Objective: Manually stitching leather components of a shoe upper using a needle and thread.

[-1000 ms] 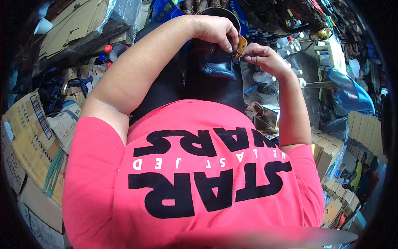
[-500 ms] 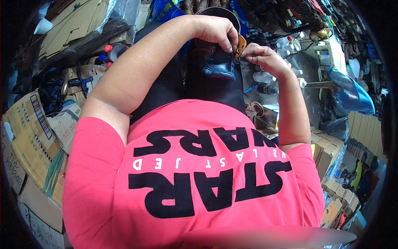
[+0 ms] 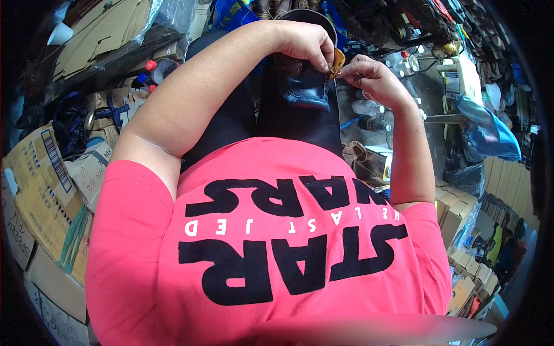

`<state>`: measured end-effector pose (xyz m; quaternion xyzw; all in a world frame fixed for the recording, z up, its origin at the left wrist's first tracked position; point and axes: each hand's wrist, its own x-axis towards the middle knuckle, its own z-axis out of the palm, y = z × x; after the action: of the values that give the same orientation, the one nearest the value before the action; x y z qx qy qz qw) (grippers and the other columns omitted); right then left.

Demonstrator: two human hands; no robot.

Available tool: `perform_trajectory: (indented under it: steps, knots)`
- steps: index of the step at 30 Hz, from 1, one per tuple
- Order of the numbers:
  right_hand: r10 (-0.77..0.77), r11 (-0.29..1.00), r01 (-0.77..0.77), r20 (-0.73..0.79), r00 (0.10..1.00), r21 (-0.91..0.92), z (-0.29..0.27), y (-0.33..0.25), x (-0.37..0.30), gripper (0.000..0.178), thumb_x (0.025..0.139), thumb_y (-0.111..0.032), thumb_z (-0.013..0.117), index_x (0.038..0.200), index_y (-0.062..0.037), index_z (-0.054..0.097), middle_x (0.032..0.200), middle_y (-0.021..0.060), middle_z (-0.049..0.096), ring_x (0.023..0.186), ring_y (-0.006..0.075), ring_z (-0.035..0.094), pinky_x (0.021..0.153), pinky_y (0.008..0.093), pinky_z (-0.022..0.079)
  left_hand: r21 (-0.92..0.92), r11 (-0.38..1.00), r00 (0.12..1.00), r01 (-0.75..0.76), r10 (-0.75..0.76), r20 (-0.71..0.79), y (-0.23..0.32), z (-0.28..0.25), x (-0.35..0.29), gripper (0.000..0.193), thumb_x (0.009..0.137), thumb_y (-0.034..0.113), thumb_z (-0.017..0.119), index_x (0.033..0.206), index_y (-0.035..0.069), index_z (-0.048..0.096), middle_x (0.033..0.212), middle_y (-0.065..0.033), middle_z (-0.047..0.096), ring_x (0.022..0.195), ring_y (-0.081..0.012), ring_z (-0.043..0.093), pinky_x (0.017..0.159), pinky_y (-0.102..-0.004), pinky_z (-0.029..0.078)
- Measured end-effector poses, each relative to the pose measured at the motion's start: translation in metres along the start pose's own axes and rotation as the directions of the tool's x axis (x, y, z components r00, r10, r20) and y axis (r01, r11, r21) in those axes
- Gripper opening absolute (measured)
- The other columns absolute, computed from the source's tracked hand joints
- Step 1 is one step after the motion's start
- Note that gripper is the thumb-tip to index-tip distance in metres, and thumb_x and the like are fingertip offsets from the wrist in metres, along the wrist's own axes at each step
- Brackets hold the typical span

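Observation:
A dark leather shoe with stitching along its toe rests on my lap, over my black trousers. My left hand reaches over it from the left, thumb and fingers closed on its edge. Beside those fingertips a tan leather piece stands up along the shoe's right side. From the right, my right hand comes up to the tan piece with thumb and forefinger pinched together. Whatever lies in that pinch is too small to make out. The left hand and forearm hide part of the shoe.
Cardboard boxes are stacked at the left, below flat cardboard sheets. Several plastic bottles stand on the floor to the right. A blue plastic bag hangs further right. Brown shoes line the far edge.
Both hands stay at the shoe. The shoe and the tan piece have shifted very slightly right, and my right hand has moved a little to the right.

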<state>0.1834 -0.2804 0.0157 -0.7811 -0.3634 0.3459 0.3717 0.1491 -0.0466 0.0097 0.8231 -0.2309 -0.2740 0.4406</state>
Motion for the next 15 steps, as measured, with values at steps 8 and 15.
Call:
perform_trajectory:
  steps: [8,15]
  knots:
    - [0.085,0.994,-0.082,-0.036,0.996,0.078,0.007,-0.006,-0.004,0.019,0.084,0.001,0.059,0.1,-0.0055,0.068,0.09,0.0014,0.058,0.09,0.0103,0.057,0.081,0.0242,0.046,0.051,0.998,0.999,-0.034,0.034,-0.002,-0.002,0.002,0.007,0.023,0.074,0.02,0.07,0.092,0.006,0.069,0.079,-0.0031,0.067,0.073,-0.0123,0.059,0.073,-0.0284,0.046]
    - [0.075,0.988,-0.085,-0.08,0.994,-0.127,0.003,-0.024,-0.007,0.018,0.082,0.001,0.061,0.097,-0.0064,0.068,0.088,0.0037,0.057,0.086,0.015,0.058,0.077,0.0259,0.048,0.031,0.999,1.0,0.017,-0.017,-0.004,0.002,0.002,0.004,0.023,0.074,0.02,0.07,0.091,0.006,0.069,0.078,-0.0027,0.067,0.072,-0.0122,0.059,0.072,-0.0283,0.046]
